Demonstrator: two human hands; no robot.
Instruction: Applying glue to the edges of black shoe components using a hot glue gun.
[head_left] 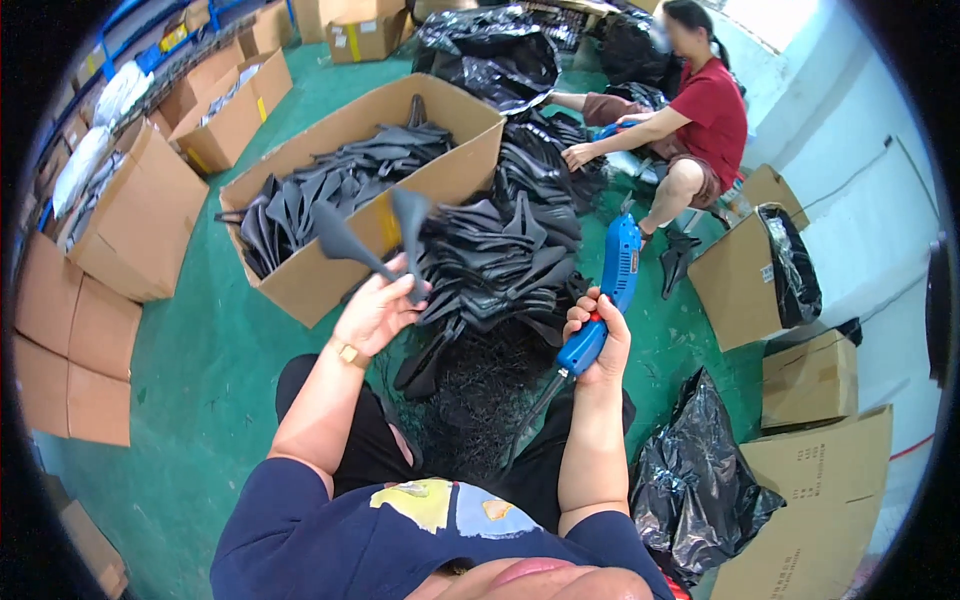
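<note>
My left hand holds up a black moulded piece, shaped like a bicycle saddle shell, pinched at its narrow end. Its two wide wings point up and away and are slightly blurred. In my right hand is a blue electric cutter, its blade end pointing away and its black cord running down between my legs. A heap of similar black pieces lies on the floor in front of me. Nearer, a pile of thin black trimmings spreads between my feet.
A large open carton full of black pieces stands left of the heap. At far right a co-worker in red crouches, holding another blue tool. Black bags and cartons stand on the right, more cartons on the left.
</note>
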